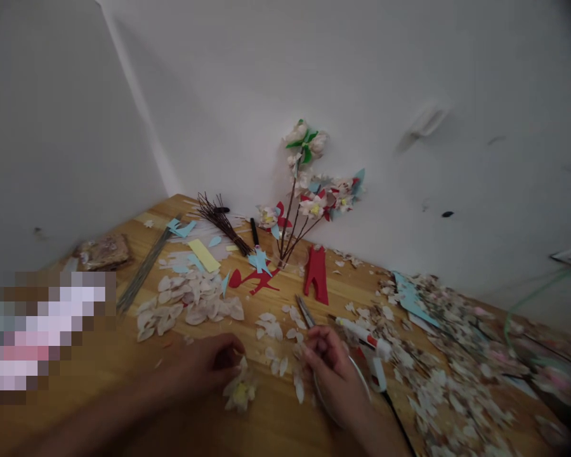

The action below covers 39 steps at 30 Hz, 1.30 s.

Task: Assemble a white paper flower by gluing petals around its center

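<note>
My left hand (216, 362) is closed, its fingers curled round at the edge of a white flower with a yellow centre (242, 392), which hangs just under the fingertips. My right hand (330, 368) has thumb and fingers pinched together over a white bowl (364, 381); a pale petal seems to be at the fingertips, but it is blurred. Tweezers or scissors (305, 311) lie just beyond that hand. Loose white petals (276, 363) are spread between the two hands, and a larger petal pile (195, 301) lies farther left.
Flower stems (292, 209) stand upright near the wall. A glue gun (361, 333) lies right of my right hand, beside scattered petals (457, 387). Red paper (316, 276), brown stems (226, 225), wires (145, 266) and a packet (103, 252) lie on the wooden table (137, 362).
</note>
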Motion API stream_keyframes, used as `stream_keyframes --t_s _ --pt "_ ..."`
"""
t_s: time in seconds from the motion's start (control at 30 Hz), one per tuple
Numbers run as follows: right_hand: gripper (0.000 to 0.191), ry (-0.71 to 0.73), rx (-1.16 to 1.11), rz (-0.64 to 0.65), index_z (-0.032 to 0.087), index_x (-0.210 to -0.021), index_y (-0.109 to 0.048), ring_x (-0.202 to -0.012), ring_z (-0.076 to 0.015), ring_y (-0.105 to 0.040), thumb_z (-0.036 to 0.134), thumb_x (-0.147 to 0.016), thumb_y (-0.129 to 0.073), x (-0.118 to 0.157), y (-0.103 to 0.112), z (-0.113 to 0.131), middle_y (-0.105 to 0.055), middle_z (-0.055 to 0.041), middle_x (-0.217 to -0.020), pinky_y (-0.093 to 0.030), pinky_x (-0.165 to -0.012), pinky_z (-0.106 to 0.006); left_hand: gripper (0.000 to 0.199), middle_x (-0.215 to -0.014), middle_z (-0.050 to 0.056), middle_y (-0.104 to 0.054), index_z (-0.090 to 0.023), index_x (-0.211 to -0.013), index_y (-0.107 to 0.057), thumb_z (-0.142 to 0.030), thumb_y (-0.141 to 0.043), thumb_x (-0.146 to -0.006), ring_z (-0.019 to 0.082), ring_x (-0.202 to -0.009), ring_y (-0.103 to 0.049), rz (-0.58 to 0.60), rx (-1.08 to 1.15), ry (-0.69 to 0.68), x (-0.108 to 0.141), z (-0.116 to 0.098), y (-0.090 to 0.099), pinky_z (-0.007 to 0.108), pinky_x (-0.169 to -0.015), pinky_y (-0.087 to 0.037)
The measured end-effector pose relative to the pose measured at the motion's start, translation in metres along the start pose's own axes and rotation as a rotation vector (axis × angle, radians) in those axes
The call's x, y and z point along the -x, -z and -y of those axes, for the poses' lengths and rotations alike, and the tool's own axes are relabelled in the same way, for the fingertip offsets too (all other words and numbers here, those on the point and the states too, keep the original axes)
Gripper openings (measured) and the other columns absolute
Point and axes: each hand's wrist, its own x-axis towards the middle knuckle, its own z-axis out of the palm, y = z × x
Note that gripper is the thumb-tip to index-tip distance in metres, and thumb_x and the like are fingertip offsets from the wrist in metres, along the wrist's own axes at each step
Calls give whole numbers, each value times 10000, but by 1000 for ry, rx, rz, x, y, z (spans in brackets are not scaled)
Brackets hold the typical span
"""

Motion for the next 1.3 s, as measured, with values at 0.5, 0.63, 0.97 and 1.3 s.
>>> stream_keyframes --t_s 0.5,0.63,0.97,1.3 --pt "404 -28 45 81 239 -887 -414 -472 -87 -379 359 -676 -737 -10 -30 8 -440 120 -539 -274 -460 -206 220 -708 11 -625 -190 -729 -623 -375 -530 -804 157 -660 -555 -132 -189 -222 -9 -66 -13 243 -578 -396" --pt "400 -53 99 119 237 -891 -418 -486 -94 -387 359 -678 -734 -7 -32 10 -444 114 -546 -273 -457 -203 167 -677 12 -582 -186 -668 -581 -252 -501 -799 162 -661 -529 -183 -341 -277 -2 -68 -10 259 -588 -362" --pt "352 -63 -36 53 246 -809 -426 -418 -92 -399 474 -694 -668 2 -50 7 -425 116 -490 -327 -396 -181 296 -564 -59 -415 -205 -581 -465 -469 -553 -681 129 -524 -457 -124 325 -75 -20 -57 -11 262 -467 -460" --pt "438 -91 -134 9 244 -775 -434 -391 -80 -399 539 -617 -716 4 -43 11 -445 113 -482 -366 -377 -182 331 -564 -63 -430 -202 -643 -484 -497 -474 -792 112 -493 -455 -124 237 -145 -15 -48 -20 240 -479 -392"
